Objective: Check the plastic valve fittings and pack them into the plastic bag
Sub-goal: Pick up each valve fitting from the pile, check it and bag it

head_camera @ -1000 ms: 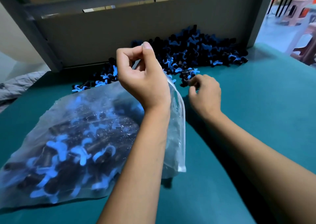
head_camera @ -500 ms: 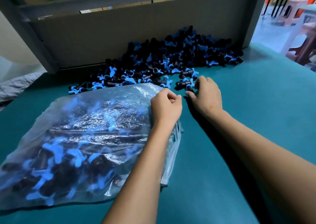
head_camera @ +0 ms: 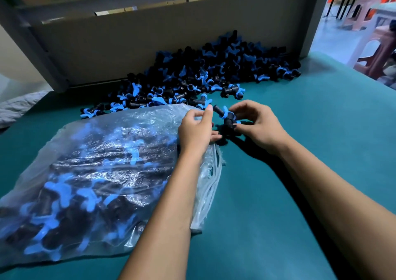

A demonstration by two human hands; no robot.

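A black valve fitting with a blue handle [head_camera: 226, 117] is held just above the green table. My right hand [head_camera: 260, 125] pinches its near end. My left hand [head_camera: 198, 128] touches its far end with thumb and forefinger, fingers curled, its heel over the mouth of the clear plastic bag [head_camera: 96, 172]. The bag lies flat at the left, filled with several black and blue fittings. A big heap of loose fittings [head_camera: 203, 76] lies behind the hands against the back panel.
The green table top [head_camera: 321, 140] stretches to the right and front. A grey panel [head_camera: 150, 44] walls off the back. Plastic stools [head_camera: 377, 44] stand on the floor beyond the table's right edge.
My left hand dropped from lifting the bag's mouth down onto the bag, which now lies flat. My right hand took a fitting from the heap and brought it between both hands.
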